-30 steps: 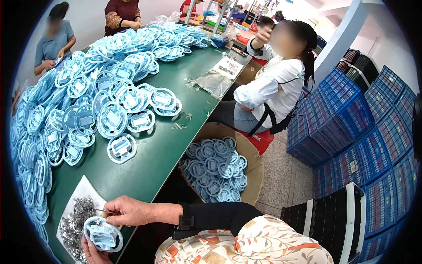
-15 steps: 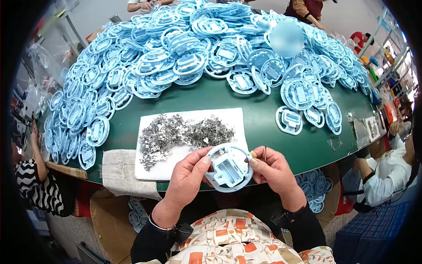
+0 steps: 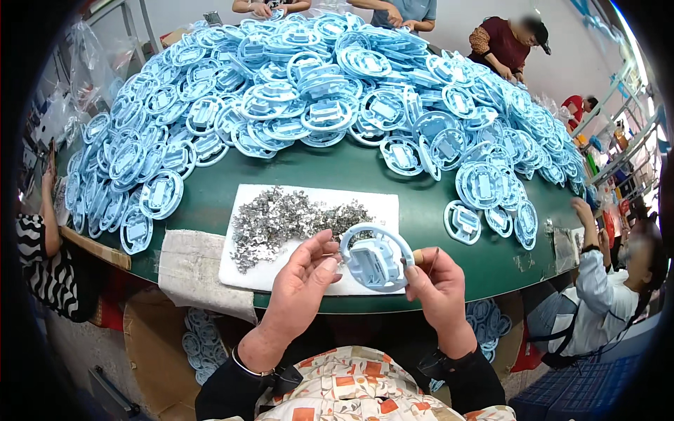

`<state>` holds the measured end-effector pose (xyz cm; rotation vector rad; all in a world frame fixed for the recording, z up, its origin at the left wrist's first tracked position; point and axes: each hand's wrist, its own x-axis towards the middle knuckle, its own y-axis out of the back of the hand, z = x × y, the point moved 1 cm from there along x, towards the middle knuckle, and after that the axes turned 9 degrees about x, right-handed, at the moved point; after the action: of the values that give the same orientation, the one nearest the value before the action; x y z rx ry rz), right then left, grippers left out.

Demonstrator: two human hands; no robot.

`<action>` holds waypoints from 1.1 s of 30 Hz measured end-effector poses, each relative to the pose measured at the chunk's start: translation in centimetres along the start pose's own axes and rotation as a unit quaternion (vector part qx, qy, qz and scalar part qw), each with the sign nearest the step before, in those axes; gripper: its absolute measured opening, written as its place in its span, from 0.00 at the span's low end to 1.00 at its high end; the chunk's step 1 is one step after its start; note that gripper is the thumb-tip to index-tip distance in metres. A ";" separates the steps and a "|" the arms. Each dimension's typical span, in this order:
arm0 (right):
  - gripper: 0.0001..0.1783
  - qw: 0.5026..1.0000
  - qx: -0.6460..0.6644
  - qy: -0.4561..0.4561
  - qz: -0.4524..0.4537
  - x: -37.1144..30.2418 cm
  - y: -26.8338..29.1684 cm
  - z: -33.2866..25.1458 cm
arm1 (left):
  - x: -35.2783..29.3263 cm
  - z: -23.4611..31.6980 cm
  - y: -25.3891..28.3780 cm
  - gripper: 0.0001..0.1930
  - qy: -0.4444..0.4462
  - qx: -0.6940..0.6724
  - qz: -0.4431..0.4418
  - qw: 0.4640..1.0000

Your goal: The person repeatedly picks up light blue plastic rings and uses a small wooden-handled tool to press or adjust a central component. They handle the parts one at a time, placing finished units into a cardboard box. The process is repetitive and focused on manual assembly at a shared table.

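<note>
A round light-blue plastic part [image 3: 374, 265], a ring with a boxed compartment at its centre, is held up tilted over the table's near edge. My right hand [image 3: 441, 291] pinches its right rim between thumb and fingers. A tan cover [image 3: 419, 257] is on one of that hand's fingertips, and a thin dark tool [image 3: 434, 260] sticks up between its fingers. My left hand [image 3: 300, 286] is beside the ring's left rim, fingers apart, apparently not gripping it. Just beyond lies a white foam sheet [image 3: 281, 254] bearing a heap of small metal clips [image 3: 270, 221].
A big pile of similar blue parts [image 3: 323, 116] covers the far and left side of the green table [image 3: 281, 175]. A grey cloth [image 3: 203, 270] hangs over the near edge. Cardboard boxes [image 3: 151, 351] with more parts stand below. Co-workers are around the table, one at right [image 3: 597, 288].
The blue part has turned in my right hand so its face tilts. My left hand has let go of the rim and opened. The person at right has raised an arm.
</note>
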<state>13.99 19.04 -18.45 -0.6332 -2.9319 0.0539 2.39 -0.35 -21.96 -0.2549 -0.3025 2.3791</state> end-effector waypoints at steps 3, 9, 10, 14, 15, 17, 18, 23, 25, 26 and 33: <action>0.13 0.935 -0.257 0.236 -0.054 -0.2 -2.1 -1.0 | -1.0 1.1 -0.5 0.30 0.022 -0.162 -0.040 0.986; 0.19 0.890 -0.328 0.271 -0.162 -1.0 -4.3 -0.4 | 0.2 -0.6 0.4 0.25 0.094 -0.280 -0.018 0.955; 0.19 0.903 -0.307 0.261 -0.150 -1.1 -4.1 -0.4 | 0.3 -1.4 0.7 0.24 0.107 -0.307 -0.016 0.946; 0.10 0.955 -0.251 0.155 -0.036 -0.7 -2.0 -0.3 | 0.8 -1.9 1.4 0.23 0.108 -0.304 -0.019 0.946; 0.09 0.955 -0.254 0.155 -0.022 -0.5 -1.6 0.3 | 0.7 -2.0 1.3 0.23 0.100 -0.302 -0.026 0.948; 0.10 0.989 -0.132 0.066 0.006 -0.4 -1.4 1.4 | 0.7 -1.0 0.7 0.23 0.084 -0.299 -0.033 0.950; 0.11 0.997 -0.070 0.021 0.019 -0.4 -1.6 1.6 | 0.7 -0.6 0.4 0.23 0.075 -0.297 -0.035 0.951; 0.11 0.995 -0.043 -0.052 -0.068 -0.3 -3.1 2.0 | -1.6 0.3 1.5 0.24 0.046 -0.238 -0.027 0.970; 0.10 0.997 -0.048 -0.030 -0.053 -0.5 -3.4 0.8 | -4.0 2.0 3.1 0.24 0.031 -0.219 0.022 0.975; 0.10 0.998 -0.043 -0.017 -0.042 -0.7 -3.3 0.8 | -5.5 2.3 5.3 0.23 0.031 -0.215 0.049 0.975; 0.10 0.997 -0.071 -0.004 -0.019 -1.1 1.2 2.9 | -22.0 0.1 24.5 0.20 0.071 0.026 0.311 0.947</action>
<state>15.05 19.63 -21.52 -0.5980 -2.9749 -0.1579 2.82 -32.90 -26.74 -0.5627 -0.0943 2.9620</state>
